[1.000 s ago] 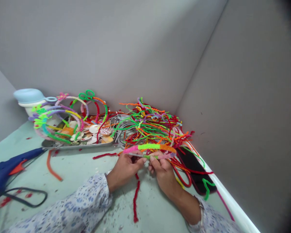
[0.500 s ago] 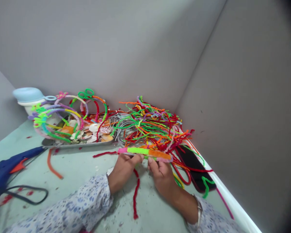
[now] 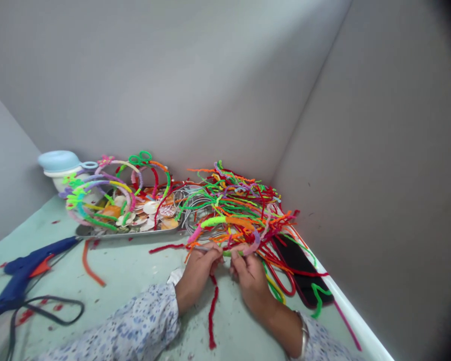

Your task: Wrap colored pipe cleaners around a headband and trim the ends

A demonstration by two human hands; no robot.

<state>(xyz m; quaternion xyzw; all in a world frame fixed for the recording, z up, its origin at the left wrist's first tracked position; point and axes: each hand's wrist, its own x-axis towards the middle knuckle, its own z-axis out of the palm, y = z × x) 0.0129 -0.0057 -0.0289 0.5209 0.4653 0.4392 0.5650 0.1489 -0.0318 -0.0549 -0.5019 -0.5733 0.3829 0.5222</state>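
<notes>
Both hands hold a headband (image 3: pixel 215 221) wrapped in pink, lime, orange and lilac pipe cleaner, its arch facing away from me. My left hand (image 3: pixel 202 263) pinches it near a bare grey stretch of the band. Close beside it, my right hand (image 3: pixel 248 268) grips a green pipe cleaner (image 3: pixel 231 253) at the band's near side. Fingertips hide where the green meets the bare part. A dark red pipe cleaner (image 3: pixel 211 318) lies on the table below the hands, its upper end by my left fingers.
Behind the hands lies a heap of pipe cleaners (image 3: pixel 244 195) with wire hoops (image 3: pixel 195 210). Finished-looking headbands (image 3: pixel 116 188) stand on a metal tray (image 3: pixel 135 234) of shells. A blue glue gun (image 3: pixel 33 265) with its cord is at left, a lidded cup (image 3: pixel 62 165) behind, a black phone (image 3: pixel 300 271) at right.
The headband has tilted so its arch now shows as an open curve instead of nearly edge-on. My hands stay pinched on it. The whole view has shifted slightly.
</notes>
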